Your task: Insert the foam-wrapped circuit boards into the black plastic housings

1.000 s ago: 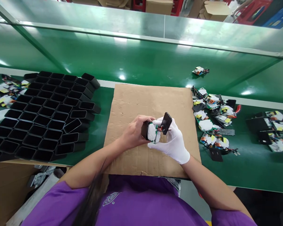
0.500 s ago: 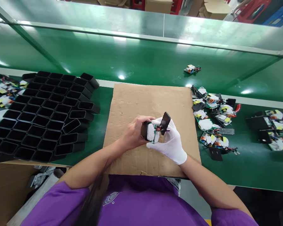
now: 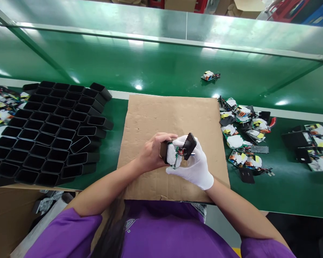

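Note:
My bare left hand [image 3: 154, 151] is wrapped round a black plastic housing [image 3: 163, 152]. Partly inside the housing's mouth sits a circuit board [image 3: 172, 154] with white filler over its parts. My right hand [image 3: 196, 166], in a white glove, grips this board from the right with thumb and fingers. A black end cap [image 3: 190, 146] hangs from the board by short wires, tilted, in front of the gloved fingers. Both hands are above a cardboard sheet [image 3: 150, 111]. How deep the board reaches into the housing is hidden.
Rows of open black housings [image 3: 51, 132] stand on the left of the green table. Loose circuit boards [image 3: 239, 136] lie in a heap to the right, with another group [image 3: 312, 147] farther right. A single board [image 3: 210, 76] rests on the green surface beyond the white strip.
The end cap has tilted and moved slightly right and down. Both hands keep their hold on housing and board. The single board on the far green surface has shifted left.

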The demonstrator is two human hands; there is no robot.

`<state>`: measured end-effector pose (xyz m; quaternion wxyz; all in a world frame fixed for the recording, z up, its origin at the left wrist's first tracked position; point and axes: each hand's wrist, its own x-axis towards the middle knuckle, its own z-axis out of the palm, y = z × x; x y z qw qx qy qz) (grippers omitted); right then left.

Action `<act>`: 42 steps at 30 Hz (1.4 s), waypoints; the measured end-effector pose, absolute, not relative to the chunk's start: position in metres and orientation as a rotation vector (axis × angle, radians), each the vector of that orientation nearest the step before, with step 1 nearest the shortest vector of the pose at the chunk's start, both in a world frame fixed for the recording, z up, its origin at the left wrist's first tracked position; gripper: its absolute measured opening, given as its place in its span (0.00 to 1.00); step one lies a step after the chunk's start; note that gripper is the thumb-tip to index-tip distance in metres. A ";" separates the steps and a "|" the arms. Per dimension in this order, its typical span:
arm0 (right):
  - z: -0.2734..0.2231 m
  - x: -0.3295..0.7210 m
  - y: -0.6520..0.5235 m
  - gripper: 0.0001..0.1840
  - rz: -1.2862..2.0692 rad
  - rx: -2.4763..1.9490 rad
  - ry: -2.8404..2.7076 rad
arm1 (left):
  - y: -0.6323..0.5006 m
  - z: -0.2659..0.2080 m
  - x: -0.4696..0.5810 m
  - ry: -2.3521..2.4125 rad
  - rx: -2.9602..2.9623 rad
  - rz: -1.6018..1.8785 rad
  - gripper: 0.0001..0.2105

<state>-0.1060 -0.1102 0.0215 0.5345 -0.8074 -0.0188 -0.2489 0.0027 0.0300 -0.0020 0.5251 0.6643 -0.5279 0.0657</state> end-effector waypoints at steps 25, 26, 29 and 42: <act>0.015 -0.095 -0.108 0.48 -0.209 -1.647 0.169 | 0.031 -0.005 0.005 -1.183 1.815 0.226 0.31; 0.015 -0.094 -0.108 0.48 -0.147 -1.612 0.204 | 0.031 -0.006 0.005 -1.199 1.827 0.241 0.31; 0.013 -0.090 -0.107 0.47 -0.013 -1.504 0.227 | 0.032 -0.007 0.005 -1.230 1.834 0.218 0.29; 0.016 -0.085 -0.116 0.44 -0.064 -1.534 0.351 | 0.031 0.000 0.013 -0.624 1.266 -0.817 0.21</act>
